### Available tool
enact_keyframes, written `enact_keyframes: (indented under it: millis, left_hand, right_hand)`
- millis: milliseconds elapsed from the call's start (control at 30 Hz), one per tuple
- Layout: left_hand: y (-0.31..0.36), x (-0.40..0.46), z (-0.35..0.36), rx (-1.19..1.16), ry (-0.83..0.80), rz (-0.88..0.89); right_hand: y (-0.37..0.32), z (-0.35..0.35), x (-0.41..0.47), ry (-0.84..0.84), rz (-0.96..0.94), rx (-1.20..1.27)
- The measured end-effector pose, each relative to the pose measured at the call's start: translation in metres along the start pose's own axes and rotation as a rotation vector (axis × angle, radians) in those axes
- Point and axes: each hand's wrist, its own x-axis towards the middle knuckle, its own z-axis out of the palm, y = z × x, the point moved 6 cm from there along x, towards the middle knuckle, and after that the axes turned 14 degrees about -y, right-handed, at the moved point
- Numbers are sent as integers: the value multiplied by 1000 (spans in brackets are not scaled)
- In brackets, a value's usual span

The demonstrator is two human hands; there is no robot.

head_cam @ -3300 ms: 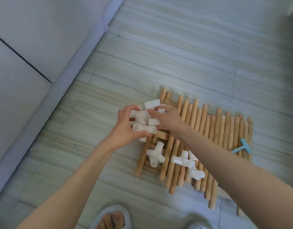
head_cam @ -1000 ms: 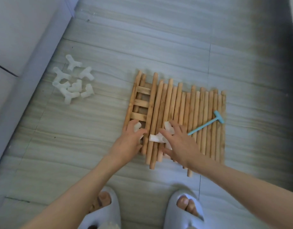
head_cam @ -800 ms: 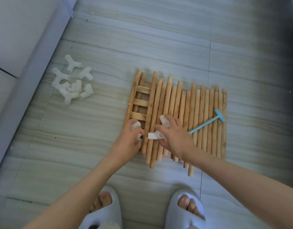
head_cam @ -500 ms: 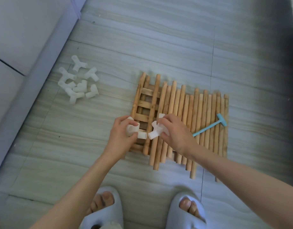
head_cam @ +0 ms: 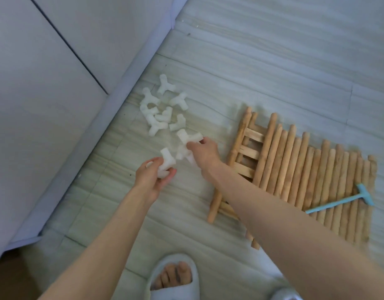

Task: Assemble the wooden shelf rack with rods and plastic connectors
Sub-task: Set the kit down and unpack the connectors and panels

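Left hand (head_cam: 153,177): one white connector (head_cam: 166,163) gripped. Right hand (head_cam: 205,150): several connectors (head_cam: 189,137) clutched above floor (head_cam: 273,61). Risk: overfull grip; pieces dropped, scattered beyond connector pile (head_cam: 160,109).

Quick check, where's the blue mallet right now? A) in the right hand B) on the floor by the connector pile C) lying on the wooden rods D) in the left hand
C: the blue mallet lies across the wooden rods, while the left hand and the right hand each hold white connectors.
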Motion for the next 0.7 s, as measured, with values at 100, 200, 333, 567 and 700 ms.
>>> enact_keyframes:
  millis: [100,200,333,567,700]
  left_hand:
    - [15,16,-10,64,-27,-43]
    - [28,27,-7,84,-69,-112]
    - [51,41,5,-56,-154,-121]
    - [92,64,29,-346,-265,-9]
    - [106,70,32,-283,-261,59]
  right_hand:
    - [10,23,22,-47,101,81]
    - [6,38,38,-95,121,167]
    - [-16,52,54,-136,48,330]
    - [-54,53,66,-178,-54,466]
    - [-66,39,64,-139,-122,282]
